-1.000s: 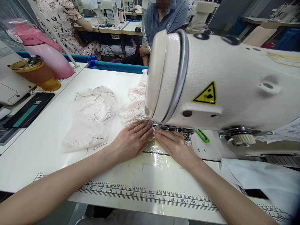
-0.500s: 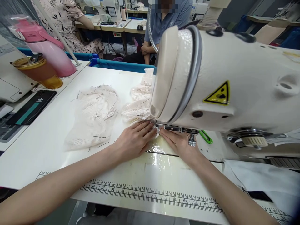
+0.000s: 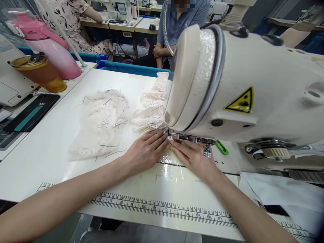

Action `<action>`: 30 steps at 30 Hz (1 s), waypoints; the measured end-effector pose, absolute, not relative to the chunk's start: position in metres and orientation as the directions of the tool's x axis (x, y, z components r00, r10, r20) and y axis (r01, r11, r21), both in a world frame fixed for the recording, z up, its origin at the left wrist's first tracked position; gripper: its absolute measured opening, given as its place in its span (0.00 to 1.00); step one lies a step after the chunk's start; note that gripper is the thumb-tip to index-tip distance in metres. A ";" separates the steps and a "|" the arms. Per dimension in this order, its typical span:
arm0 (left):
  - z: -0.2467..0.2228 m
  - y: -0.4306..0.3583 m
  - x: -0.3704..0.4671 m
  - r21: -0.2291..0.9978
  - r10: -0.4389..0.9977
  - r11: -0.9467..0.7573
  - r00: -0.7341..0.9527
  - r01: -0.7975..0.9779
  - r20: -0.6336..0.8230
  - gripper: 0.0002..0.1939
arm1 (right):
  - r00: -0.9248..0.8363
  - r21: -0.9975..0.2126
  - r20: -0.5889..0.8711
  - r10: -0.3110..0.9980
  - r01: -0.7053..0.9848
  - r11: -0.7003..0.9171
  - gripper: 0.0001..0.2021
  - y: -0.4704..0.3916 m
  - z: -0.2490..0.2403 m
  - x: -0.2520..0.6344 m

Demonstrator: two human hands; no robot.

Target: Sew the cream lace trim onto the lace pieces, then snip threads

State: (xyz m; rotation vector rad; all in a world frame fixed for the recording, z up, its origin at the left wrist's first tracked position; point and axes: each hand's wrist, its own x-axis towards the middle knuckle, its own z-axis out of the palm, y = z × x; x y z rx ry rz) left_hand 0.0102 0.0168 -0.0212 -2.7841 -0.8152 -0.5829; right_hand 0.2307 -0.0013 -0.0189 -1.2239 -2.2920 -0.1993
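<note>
White lace fabric [image 3: 149,116] lies gathered beside and partly behind the head of the sewing machine [image 3: 240,77]. My left hand [image 3: 148,148] rests flat on its near edge, fingers stretched toward the presser foot [image 3: 170,134]. From the other side my right hand [image 3: 194,157] reaches under the machine head with its fingers extended and slightly apart, their tips by a small bit of lace at the foot. Machine parts cover some of the right hand. Left of my hands, a second lace piece [image 3: 101,125] with loose dark threads lies on the table [image 3: 58,148].
A green thread snipper [image 3: 221,147] lies behind my right hand. White cloth [image 3: 275,189] is at the right. A pink bottle [image 3: 50,50], a brown cup [image 3: 40,74] and a black phone-like object [image 3: 32,113] stand or lie at the left. Beyond the table, a person [image 3: 182,37] sits.
The view has shifted slightly. My right fingers have spread a little more at the presser foot. My left hand stays nearly in place, and the lace shows little movement.
</note>
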 end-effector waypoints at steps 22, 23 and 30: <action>-0.015 0.017 0.015 -0.103 0.557 -0.752 0.711 0.652 0.429 0.17 | -0.469 -0.029 0.439 0.766 0.845 0.534 0.19 -0.007 -0.022 0.220; -0.014 0.017 0.015 -0.111 0.555 -0.750 0.711 0.652 0.432 0.17 | -0.473 -0.021 0.437 0.765 0.845 0.535 0.19 -0.007 -0.022 0.220; -0.013 0.016 0.016 -0.102 0.581 -0.740 0.708 0.665 0.402 0.17 | -0.474 0.020 0.425 0.771 0.856 0.516 0.19 -0.007 -0.024 0.222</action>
